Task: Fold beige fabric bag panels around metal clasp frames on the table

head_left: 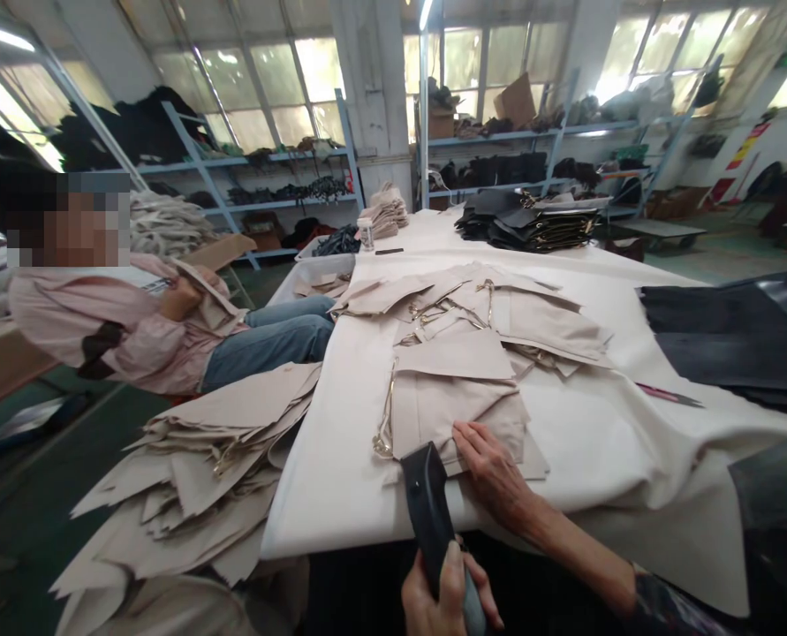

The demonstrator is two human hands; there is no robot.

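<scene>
My left hand [442, 592] grips a black hand tool [426, 495] with a broad flat end and a greyish handle; its exact kind is unclear. The tool's tip is at the front edge of a beige bag piece [446, 402], which lies on the white-covered table [340, 495]. A gold chain [385, 424] hangs along the piece's left side. Flat on the lower right part of this piece rests my right hand [492, 473], fingers stretched out and holding nothing. Behind it lie more beige bag pieces [545, 322] with gold chains and hardware.
Stacked beige pieces [234, 442] stand left of the table. Beyond them sits a person in a pink top [121, 336], holding a beige piece. Black pieces [737, 336] and a pink-handled pointed tool [671, 395] lie at right. A black stack [525, 221] and a small bottle [366, 234] are farther back.
</scene>
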